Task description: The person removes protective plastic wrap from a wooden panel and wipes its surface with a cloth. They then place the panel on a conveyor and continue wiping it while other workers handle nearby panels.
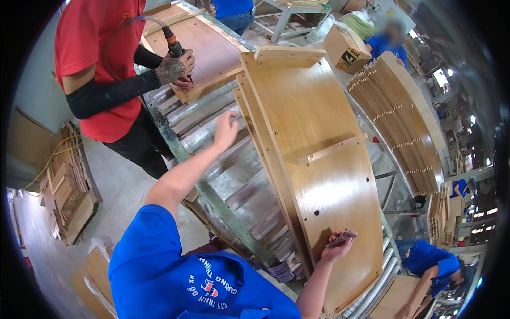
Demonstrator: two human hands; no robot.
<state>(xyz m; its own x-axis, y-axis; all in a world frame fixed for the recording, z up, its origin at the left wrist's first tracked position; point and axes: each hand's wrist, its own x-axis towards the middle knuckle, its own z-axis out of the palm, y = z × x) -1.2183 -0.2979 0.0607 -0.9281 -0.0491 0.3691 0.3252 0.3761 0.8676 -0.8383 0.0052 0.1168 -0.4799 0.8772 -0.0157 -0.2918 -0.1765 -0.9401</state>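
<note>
A glossy varnished wooden panel (329, 122) with raised rails and a few dark holes lies slantwise on the roller conveyor (217, 169). My right hand (336, 252) is closed around a small dark purplish-brown pad (342, 238) over the panel's near part. Whether the pad is cloth or sandpaper is unclear. My left hand (227, 131) hovers over the rollers beside the panel's left edge, fingers loosely curled and slightly apart, with nothing visible in it. A short crosspiece (334, 149) runs across the panel's middle.
Across the conveyor at the left, a person in red holds a power screwdriver (174, 47) against another panel (199, 45). At right stand a stack of curved wooden parts (396, 125) and a cardboard box (345, 49). Wooden pieces (69, 186) lie on the left floor. Other people in blue are nearby.
</note>
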